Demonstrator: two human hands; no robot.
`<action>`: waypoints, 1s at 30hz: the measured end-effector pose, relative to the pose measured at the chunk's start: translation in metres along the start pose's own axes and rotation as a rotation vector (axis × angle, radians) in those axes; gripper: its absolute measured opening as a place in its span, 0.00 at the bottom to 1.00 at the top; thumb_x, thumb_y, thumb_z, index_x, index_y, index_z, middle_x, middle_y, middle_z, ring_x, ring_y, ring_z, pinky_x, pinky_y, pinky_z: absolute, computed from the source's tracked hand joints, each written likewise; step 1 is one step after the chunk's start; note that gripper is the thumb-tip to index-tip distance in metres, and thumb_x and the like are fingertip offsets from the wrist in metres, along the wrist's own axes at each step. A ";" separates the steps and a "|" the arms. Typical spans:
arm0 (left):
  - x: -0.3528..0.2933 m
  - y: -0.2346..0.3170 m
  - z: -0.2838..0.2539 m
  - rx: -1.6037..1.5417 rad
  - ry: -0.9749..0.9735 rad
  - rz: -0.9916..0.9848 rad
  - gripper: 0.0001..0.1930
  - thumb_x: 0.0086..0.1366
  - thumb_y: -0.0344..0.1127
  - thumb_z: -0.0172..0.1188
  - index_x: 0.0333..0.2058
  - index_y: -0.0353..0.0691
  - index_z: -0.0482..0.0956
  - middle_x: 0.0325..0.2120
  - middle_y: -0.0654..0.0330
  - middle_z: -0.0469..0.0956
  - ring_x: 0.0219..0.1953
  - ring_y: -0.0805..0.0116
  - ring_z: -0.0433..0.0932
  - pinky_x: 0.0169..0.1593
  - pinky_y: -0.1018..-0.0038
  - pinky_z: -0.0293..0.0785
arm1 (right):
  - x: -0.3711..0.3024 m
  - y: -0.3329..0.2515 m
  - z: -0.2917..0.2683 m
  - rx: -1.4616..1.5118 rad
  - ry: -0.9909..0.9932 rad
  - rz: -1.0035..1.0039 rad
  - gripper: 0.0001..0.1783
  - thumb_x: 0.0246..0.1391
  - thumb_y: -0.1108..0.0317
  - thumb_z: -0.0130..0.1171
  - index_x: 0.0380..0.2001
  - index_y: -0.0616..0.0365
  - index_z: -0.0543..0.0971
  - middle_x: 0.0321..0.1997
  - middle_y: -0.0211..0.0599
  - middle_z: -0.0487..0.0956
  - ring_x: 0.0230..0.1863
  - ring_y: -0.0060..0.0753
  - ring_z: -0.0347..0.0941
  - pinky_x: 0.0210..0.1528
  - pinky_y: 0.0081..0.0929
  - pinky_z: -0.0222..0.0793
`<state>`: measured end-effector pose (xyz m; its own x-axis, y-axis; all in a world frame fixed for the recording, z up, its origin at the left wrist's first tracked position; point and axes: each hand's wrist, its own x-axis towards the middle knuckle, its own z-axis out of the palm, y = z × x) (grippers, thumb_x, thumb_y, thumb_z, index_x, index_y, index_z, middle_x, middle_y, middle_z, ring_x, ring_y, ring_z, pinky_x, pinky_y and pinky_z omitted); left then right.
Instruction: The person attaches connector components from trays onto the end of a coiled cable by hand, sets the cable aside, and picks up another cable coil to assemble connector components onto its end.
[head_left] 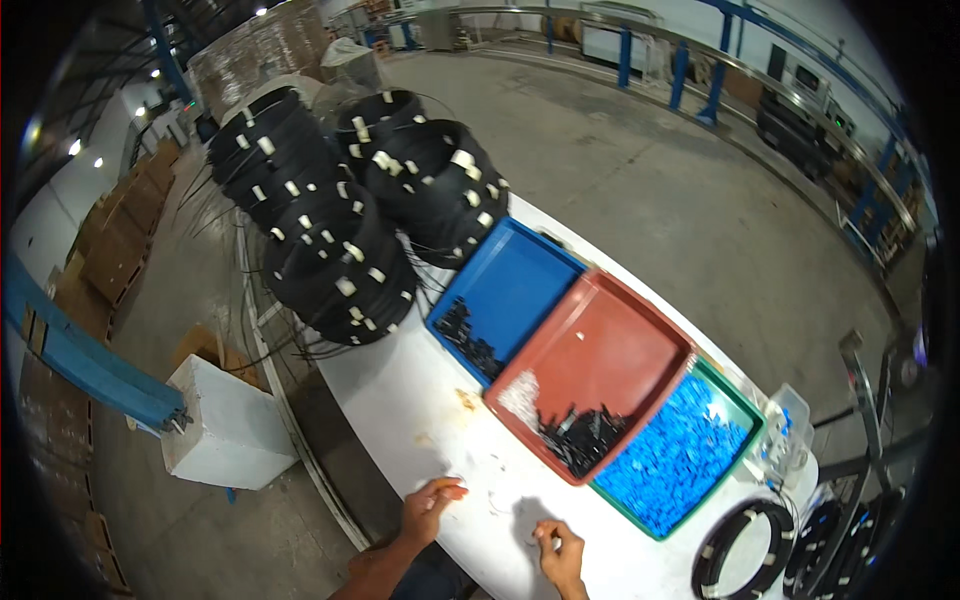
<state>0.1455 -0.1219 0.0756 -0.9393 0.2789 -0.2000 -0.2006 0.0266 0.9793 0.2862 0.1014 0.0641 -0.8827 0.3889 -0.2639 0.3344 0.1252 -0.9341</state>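
Note:
Over the near part of the white table (400,395), my left hand (430,510) has its thumb and fingers drawn together in a pinch. Whatever lies between them, if anything, is too small to name. My right hand (560,555) is a short way to the right, its fingers curled closed and their contents hidden. Nearest to both hands is a red-brown tray (630,335) with black plastic pieces (583,440) and a small heap of whitish pieces (520,397). Beside it a green tray (752,437) holds many small blue pieces (665,455).
A blue tray (525,280) with black pieces stands farther left. Stacked black cable coils (340,265) with white ties crowd the table's far left. One black coil (710,565) and a clear container (787,435) sit at the right. A blue beam (100,365) meets a white block (230,430).

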 end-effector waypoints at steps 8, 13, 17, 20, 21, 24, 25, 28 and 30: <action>0.157 0.135 -0.139 -0.171 0.525 0.587 0.15 0.75 0.36 0.53 0.49 0.28 0.76 0.42 0.51 0.82 0.47 0.65 0.80 0.54 0.70 0.73 | 0.226 -0.140 0.122 0.402 0.027 -0.235 0.11 0.66 0.67 0.62 0.43 0.66 0.77 0.36 0.32 0.80 0.37 0.22 0.75 0.45 0.23 0.72; 0.287 0.235 -0.154 -0.101 0.306 0.736 0.14 0.73 0.32 0.55 0.52 0.31 0.75 0.49 0.51 0.80 0.51 0.66 0.78 0.57 0.70 0.72 | 0.370 -0.238 0.160 0.431 0.186 -0.482 0.13 0.66 0.66 0.63 0.46 0.64 0.75 0.39 0.29 0.76 0.42 0.21 0.72 0.47 0.23 0.70; 0.434 0.296 -0.157 0.295 0.194 0.761 0.19 0.66 0.33 0.64 0.54 0.35 0.75 0.51 0.50 0.80 0.53 0.57 0.80 0.58 0.65 0.73 | 0.471 -0.319 0.161 0.232 0.522 -0.533 0.30 0.60 0.61 0.68 0.58 0.64 0.68 0.53 0.46 0.75 0.54 0.38 0.72 0.57 0.34 0.69; 0.534 0.315 -0.170 0.711 0.194 0.705 0.24 0.62 0.35 0.67 0.55 0.34 0.73 0.53 0.43 0.78 0.55 0.44 0.77 0.60 0.58 0.72 | 0.522 -0.351 0.165 -0.053 0.668 -0.486 0.41 0.57 0.57 0.68 0.66 0.67 0.62 0.64 0.62 0.69 0.66 0.55 0.67 0.67 0.43 0.61; 0.555 0.320 -0.173 0.818 0.210 0.665 0.26 0.62 0.37 0.67 0.56 0.34 0.73 0.54 0.42 0.77 0.56 0.41 0.76 0.61 0.57 0.71 | 0.535 -0.357 0.169 -0.084 0.672 -0.483 0.41 0.57 0.57 0.67 0.66 0.68 0.62 0.65 0.63 0.68 0.67 0.58 0.65 0.69 0.44 0.60; 0.591 0.327 -0.175 0.934 0.216 0.283 0.33 0.63 0.41 0.68 0.61 0.34 0.66 0.59 0.35 0.73 0.62 0.40 0.72 0.64 0.56 0.70 | 0.554 -0.369 0.177 -0.122 0.659 -0.441 0.52 0.51 0.54 0.73 0.69 0.67 0.57 0.69 0.66 0.65 0.70 0.63 0.62 0.72 0.46 0.58; 0.600 0.331 -0.172 0.976 0.101 0.128 0.41 0.63 0.45 0.68 0.68 0.35 0.60 0.62 0.36 0.71 0.65 0.43 0.71 0.67 0.58 0.67 | 0.560 -0.369 0.177 -0.133 0.631 -0.438 0.54 0.51 0.51 0.73 0.71 0.66 0.55 0.70 0.67 0.64 0.71 0.62 0.62 0.72 0.45 0.58; 0.603 0.325 -0.151 1.074 0.090 0.117 0.43 0.56 0.42 0.74 0.68 0.45 0.63 0.57 0.39 0.77 0.61 0.44 0.75 0.65 0.58 0.70 | 0.570 -0.367 0.178 -0.154 0.611 -0.436 0.51 0.52 0.66 0.69 0.72 0.63 0.51 0.68 0.68 0.66 0.69 0.64 0.64 0.71 0.46 0.59; 0.607 0.324 -0.163 1.068 0.152 0.222 0.35 0.54 0.33 0.74 0.59 0.42 0.68 0.51 0.38 0.79 0.57 0.38 0.77 0.60 0.54 0.75 | 0.572 -0.374 0.191 -0.090 0.622 -0.417 0.45 0.51 0.79 0.57 0.72 0.61 0.53 0.66 0.69 0.68 0.67 0.66 0.65 0.71 0.47 0.59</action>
<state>-0.5347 -0.1010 0.2661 -0.9639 0.2608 0.0538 0.2519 0.8276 0.5016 -0.4062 0.1026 0.2163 -0.6015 0.7334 0.3166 0.0631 0.4387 -0.8964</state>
